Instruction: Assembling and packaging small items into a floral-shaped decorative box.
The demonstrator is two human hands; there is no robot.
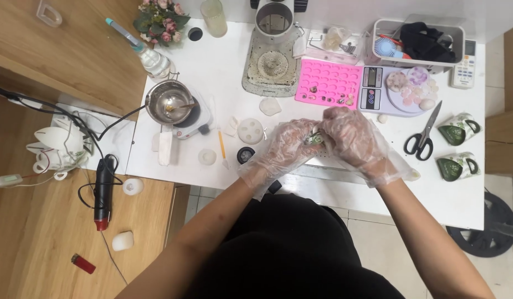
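Head view looked straight down on a white bench [212, 72] crowded with craft things. Both hands wore loose clear plastic gloves and met over the middle of the bench. The left hand [284, 149] and the right hand [353, 138] were brought together, fingertips pinched on a small greenish piece [314, 138] held between them just above the bench top; what the piece was could not be made out.

Just beyond the hands lay a pink silicone mould [328, 83] with rows of round cavities, a few of them holding small dark and pale bits. To its right sat a small digital scale [372, 87], touching a pale round tray [411, 91] of pinkish and white pieces. Black-handled scissors [425, 135] lay near the right hand, and two green-and-white cups [458, 147] lay on their sides near the bench's right edge.

To the left of the hands stood a metal pot [169, 101] on a small hotplate, with a round white mould [250, 131] and a yellow pencil [221, 145] between the pot and the left hand. A black heat gun [103, 191] rested on the wooden surface [40, 238] further left, well apart from the hands.
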